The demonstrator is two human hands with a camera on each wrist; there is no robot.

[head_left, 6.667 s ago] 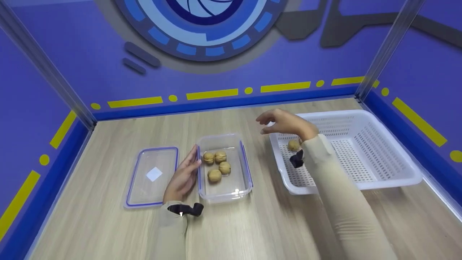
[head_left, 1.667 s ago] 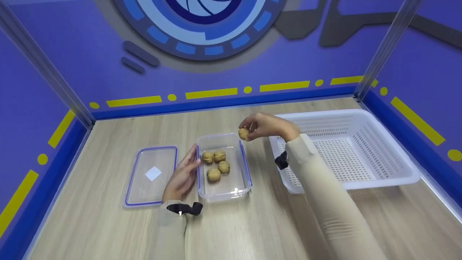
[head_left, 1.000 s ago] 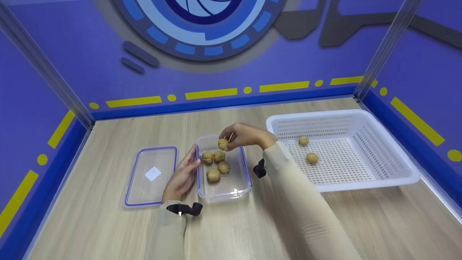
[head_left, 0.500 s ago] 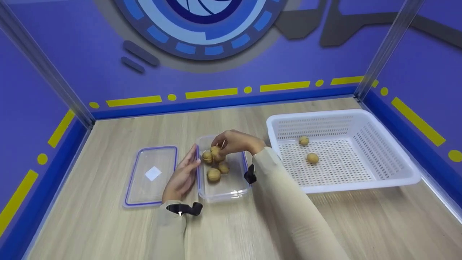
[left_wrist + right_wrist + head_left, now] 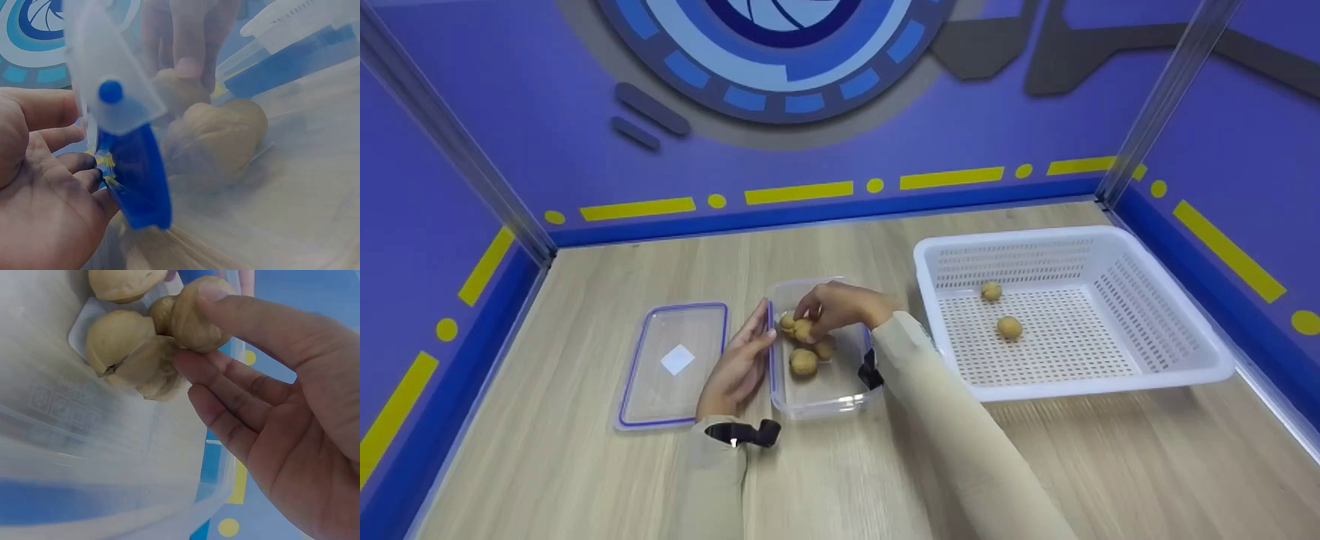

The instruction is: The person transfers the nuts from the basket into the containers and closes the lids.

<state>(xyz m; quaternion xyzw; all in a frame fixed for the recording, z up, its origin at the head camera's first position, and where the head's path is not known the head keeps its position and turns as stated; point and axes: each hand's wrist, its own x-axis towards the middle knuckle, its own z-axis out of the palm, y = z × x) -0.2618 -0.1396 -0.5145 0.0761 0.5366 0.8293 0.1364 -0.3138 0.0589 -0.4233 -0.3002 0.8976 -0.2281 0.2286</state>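
Note:
My right hand [image 5: 847, 306] reaches into a clear plastic food container [image 5: 821, 410]. Between thumb and fingers it pinches a walnut [image 5: 197, 318], low among the other walnuts in the box. Several walnuts lie on the container's floor, such as one nearer the front [image 5: 803, 363]; the right hand partly covers others. Along the container's left wall, my left hand [image 5: 739, 367] stands with fingers extended, its thumb at the rim. In the left wrist view, that palm lies beside a blue-edged locking flap [image 5: 140, 174] of the container.
A clear lid [image 5: 652, 375] with a blue seal and a white label lies left of the left hand. On the right stands a white perforated basket [image 5: 1170, 379] holding two walnuts [image 5: 1009, 328]. Blue panels [image 5: 810, 165] enclose the wooden table [image 5: 585, 465] at the back and sides.
The right hand has carried the walnut from beside the basket leftward and down into the container, uncovering two walnuts in the basket. The left hand has stayed in place.

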